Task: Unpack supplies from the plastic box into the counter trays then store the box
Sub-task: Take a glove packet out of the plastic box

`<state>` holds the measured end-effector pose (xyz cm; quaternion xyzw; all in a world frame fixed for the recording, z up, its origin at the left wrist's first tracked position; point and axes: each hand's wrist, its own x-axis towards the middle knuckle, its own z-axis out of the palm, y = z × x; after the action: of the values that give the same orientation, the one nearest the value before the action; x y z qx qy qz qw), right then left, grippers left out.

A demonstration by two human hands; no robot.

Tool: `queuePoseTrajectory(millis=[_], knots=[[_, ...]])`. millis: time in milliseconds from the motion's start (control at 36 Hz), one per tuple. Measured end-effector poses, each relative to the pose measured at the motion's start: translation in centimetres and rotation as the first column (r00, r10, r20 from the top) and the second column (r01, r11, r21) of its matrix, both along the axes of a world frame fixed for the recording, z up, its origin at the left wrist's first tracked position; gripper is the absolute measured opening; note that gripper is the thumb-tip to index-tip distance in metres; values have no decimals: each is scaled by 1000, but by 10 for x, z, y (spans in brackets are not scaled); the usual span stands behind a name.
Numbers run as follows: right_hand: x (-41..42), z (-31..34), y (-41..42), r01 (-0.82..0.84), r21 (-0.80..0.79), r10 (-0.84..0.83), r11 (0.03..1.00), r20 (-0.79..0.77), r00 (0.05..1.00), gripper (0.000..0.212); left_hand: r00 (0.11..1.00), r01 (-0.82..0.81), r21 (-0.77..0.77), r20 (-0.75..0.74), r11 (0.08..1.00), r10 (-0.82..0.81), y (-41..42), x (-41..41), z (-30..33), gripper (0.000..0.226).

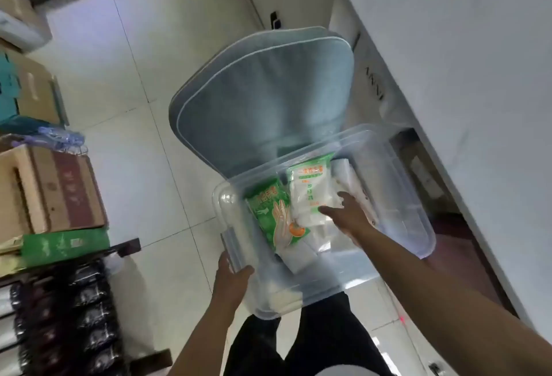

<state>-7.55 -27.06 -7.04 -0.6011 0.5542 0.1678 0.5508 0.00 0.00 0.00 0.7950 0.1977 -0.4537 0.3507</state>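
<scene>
A clear plastic box (pixel 397 166) is held in front of me above the floor. My left hand (pixel 230 280) grips its near left rim. Inside lie a green glove packet (pixel 273 214) and a white packet with a green top (pixel 310 190), with more white packets beneath them. My right hand (pixel 346 214) reaches into the box, its fingers on the white packet's lower edge. Whether the fingers have closed on that packet cannot be told.
A grey cushioned chair (pixel 263 98) stands just beyond the box. The white counter front (pixel 448 47) runs along the right. Cardboard boxes (pixel 50 190) and a rack of dark packets (pixel 74 316) line the left. Pale floor tiles (pixel 134 62) lie between.
</scene>
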Motion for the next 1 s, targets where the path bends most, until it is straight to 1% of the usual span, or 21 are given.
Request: queuePoseTrajectory(millis=[56,111,194,278,361,417,500,556,667,778,861,944,1000], knots=[[18,-16,-8,55,54,-54,997,-19,998,89,997,-77,-35,23,996,78,-5,-1,-7,71],[34,-32,-15,95,105,-91,990,-42,995,90,992,-125,-29,24,992,126,-7,-4,-12,71],[50,-53,-24,119,120,-111,986,-77,991,89,987,-156,-3,28,988,156,-10,-8,-19,75],[63,-72,-31,161,68,-157,985,-61,986,80,979,-203,5,31,979,203,-9,-9,-24,74],[74,-81,-36,192,-80,-198,978,-71,978,70,967,-253,3,27,967,253,-7,-12,-28,70],[82,-85,-40,193,-133,-206,972,-86,975,65,964,-265,13,16,964,265,-6,-14,-30,71],[92,-90,-48,171,-136,-187,976,-110,976,51,964,-266,25,10,964,266,-5,-15,-33,73],[96,-92,-53,188,-130,-204,973,-121,971,43,963,-270,25,17,962,270,-5,-15,-32,72],[95,-82,-56,216,-111,-225,970,-79,971,38,963,-269,20,9,963,269,-8,-12,-29,68],[81,-65,-50,264,-57,-265,963,-7,964,39,966,-259,16,10,966,259,-7,-8,-24,62],[66,-54,-43,226,-12,-225,974,45,973,46,973,-228,34,35,973,227,-8,-4,-18,62],[54,-39,-37,221,-13,-220,975,61,974,54,974,-192,89,142,977,178,-12,-1,-8,68],[48,-28,-31,200,-22,-198,980,70,978,56,961,-181,98,230,979,154,-15,1,-1,66]])
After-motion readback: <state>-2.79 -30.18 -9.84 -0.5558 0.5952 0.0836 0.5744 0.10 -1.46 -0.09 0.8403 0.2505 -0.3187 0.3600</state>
